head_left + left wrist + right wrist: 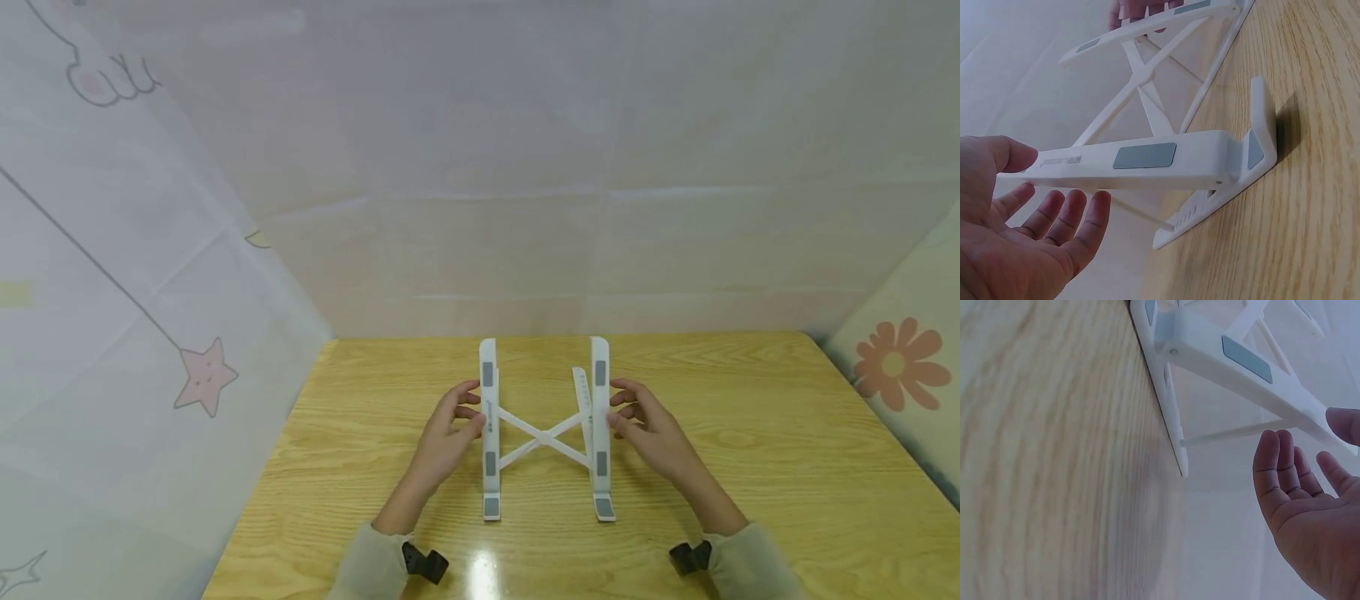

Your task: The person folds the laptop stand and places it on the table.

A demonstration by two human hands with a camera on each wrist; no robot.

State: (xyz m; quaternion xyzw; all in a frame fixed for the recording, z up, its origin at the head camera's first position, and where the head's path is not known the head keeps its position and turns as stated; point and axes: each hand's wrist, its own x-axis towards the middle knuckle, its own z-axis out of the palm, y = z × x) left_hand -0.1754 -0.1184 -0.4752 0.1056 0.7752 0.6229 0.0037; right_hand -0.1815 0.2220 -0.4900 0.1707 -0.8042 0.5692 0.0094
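A white folding laptop stand stands unfolded on the wooden table, its two side rails raised and joined by crossed bars. Grey pads line the rails, and a small lip ends each one at the near side. Beside the left rail is my left hand, thumb against its edge and fingers loosely bent below it. My right hand mirrors this at the right rail; its thumb meets the rail while the other fingers hang relaxed underneath, apart from it. Neither palm wraps round the stand.
The wood-grain table extends on both sides of the stand. Pale cloth with printed figures hangs behind and at the sides. A black wrist camera sits at the left cuff, another at the right.
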